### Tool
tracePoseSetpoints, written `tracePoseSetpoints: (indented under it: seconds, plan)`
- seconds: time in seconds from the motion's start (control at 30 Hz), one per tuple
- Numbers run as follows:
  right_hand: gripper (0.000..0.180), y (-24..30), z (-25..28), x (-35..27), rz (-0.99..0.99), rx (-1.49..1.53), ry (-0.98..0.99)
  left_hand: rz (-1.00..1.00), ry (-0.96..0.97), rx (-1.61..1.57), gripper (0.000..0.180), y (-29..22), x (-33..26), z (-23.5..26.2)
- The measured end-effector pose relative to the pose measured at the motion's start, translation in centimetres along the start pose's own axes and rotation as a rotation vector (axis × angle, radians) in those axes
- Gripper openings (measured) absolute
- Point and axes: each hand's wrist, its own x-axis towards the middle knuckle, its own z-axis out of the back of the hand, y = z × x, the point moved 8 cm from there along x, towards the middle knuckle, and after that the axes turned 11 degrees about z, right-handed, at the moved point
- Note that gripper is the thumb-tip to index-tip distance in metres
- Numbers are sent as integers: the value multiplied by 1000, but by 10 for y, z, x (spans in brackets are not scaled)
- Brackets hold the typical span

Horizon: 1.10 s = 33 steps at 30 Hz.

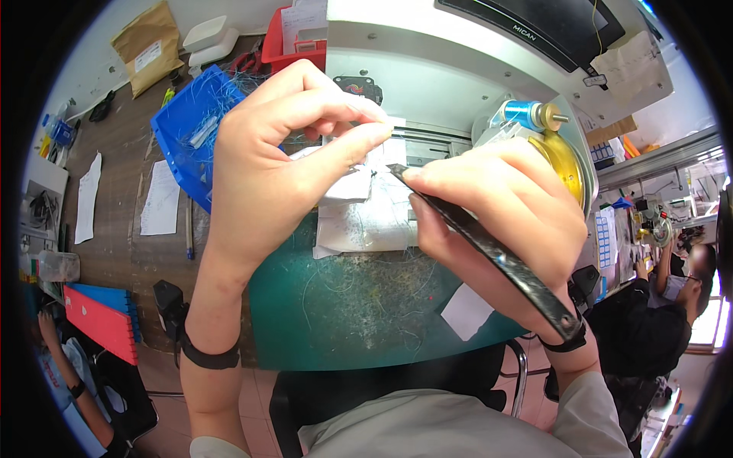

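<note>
My left hand (279, 145) is raised over a brightly lit white block (347, 188), thumb and forefinger pinched together. What the pinch holds, if anything, is too small to make out. My right hand (496, 206) grips a long, flat, dark hand tool (489, 248) with a hole in its rear end. The tool slants down to the right, and its tip lies just below my left fingertips, beside the block. Glare hides whether the tip touches anything. Under the block lies a white sheet (366, 229) with loose threads on it, at the edge of the green mat (282, 320).
A white machine housing (427, 84) stands at the back, with a yellow wheel (561, 164) and a blue cylinder (523, 114) at right. Left are a blue bin (179, 137) of fine strands, a red bin (275, 49) and paper slips (160, 202). Other people sit at both sides.
</note>
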Motion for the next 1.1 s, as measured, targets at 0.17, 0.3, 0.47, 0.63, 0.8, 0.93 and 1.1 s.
tracePoseSetpoints:
  seconds: [0.17,0.3,0.47,0.63,0.8,0.93,1.1]
  plan:
    - [31,1,-6,2,-4,3,20,-10,-6,1,9,0,-1,1]
    - [31,2,-5,3,-10,11,12,-9,-6,-8,9,0,0,1]
    - [30,1,-3,0,-2,23,-2,-11,-3,-4,10,0,0,0]
    - [30,2,-2,3,5,25,3,-14,-10,18,10,-2,0,2]
    - [31,2,-3,1,11,38,-1,-23,-14,18,11,-1,-1,1]
    - [34,1,-3,-1,12,52,21,-19,-26,35,11,-2,-1,1]
    - [37,8,14,-4,19,18,-59,-113,-168,177,11,-11,0,15]
